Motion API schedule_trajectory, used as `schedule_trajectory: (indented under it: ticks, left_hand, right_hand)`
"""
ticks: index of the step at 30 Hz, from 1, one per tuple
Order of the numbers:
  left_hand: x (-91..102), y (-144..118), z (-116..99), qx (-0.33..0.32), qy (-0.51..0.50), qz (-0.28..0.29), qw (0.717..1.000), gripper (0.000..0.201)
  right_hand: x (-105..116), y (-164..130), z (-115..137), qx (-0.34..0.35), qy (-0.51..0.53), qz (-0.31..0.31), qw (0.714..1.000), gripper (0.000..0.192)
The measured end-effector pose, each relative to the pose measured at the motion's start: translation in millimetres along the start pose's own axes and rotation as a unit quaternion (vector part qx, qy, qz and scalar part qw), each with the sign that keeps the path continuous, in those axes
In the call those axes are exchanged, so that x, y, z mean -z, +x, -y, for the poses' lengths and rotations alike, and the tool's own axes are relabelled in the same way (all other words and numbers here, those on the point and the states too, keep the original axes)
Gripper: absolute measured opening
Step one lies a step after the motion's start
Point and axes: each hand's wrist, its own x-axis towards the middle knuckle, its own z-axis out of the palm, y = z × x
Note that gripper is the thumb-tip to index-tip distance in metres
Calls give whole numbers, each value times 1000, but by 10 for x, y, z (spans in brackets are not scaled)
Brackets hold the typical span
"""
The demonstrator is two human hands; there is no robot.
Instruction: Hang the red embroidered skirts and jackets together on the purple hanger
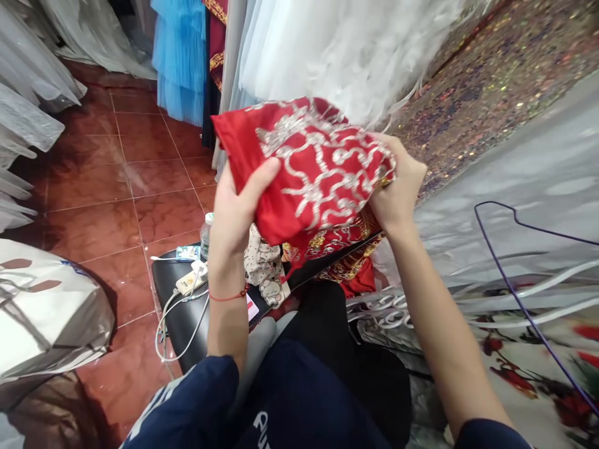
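Left hand (241, 209), right hand (397, 187) — both hands closed on red embroidered cloth (313, 171).

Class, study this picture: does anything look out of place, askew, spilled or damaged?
Nothing looks spilled or damaged. The left hand and right hand hold a folded red embroidered cloth. Only the white charger cable looks untidy, dangling in loops off the black stool toward the floor.

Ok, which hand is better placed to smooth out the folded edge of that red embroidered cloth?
Probably the left hand: its thumb already lies on top of the red cloth beside the folded edge. The right hand sits mostly behind the far side, gripping and supporting it.
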Motion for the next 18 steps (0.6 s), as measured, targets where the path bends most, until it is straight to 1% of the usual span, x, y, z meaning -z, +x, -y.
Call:
schedule_trajectory:
  ticks: [2,4,5,7,9,10,11,13,14,15,16,17,18]
  left_hand:
    - [-143,-43,53,-26,-25,48,998,39]
    - [-232,-50,114,-28,-24,71,997,42]
    - [-259,-49,132,-30,-22,66,997,42]
    - [-272,-43,133,-36,-26,38,998,41]
    - [-204,-16,109,-41,-28,2,999,36]
    - [-127,18,106,-45,-28,-17,998,32]
    - [-19,68,121,-51,-28,-43,997,28]
    - [282,219,227,-68,-12,-113,991,19]
    - [457,311,323,-82,7,-173,982,17]
    - [631,406,446,-77,53,-210,973,13]
    - [788,495,590,-25,139,-217,966,9]
    - [915,573,749,77,260,-159,949,9]
    - [1004,633,916,133,302,-113,937,12]
  right_hand:
    - [28,60,-2,-22,36,-74,996,46]
    - [84,115,43,-24,66,-150,986,43]
    - [121,140,80,-19,74,-182,980,42]
    - [195,183,178,2,72,-226,971,42]
    - [221,204,295,34,45,-245,968,42]
    - [195,198,355,51,24,-244,968,42]
    - [137,174,414,69,-4,-234,970,43]
    - [-88,53,512,99,-70,-181,976,44]
    - [-243,-46,545,116,-108,-137,978,44]
    - [-414,-164,562,134,-132,-69,980,45]
    - [-586,-295,561,150,-151,-12,977,46]
    - [-743,-428,542,158,-169,42,972,45]
    - [-872,-554,508,174,-184,89,963,42]
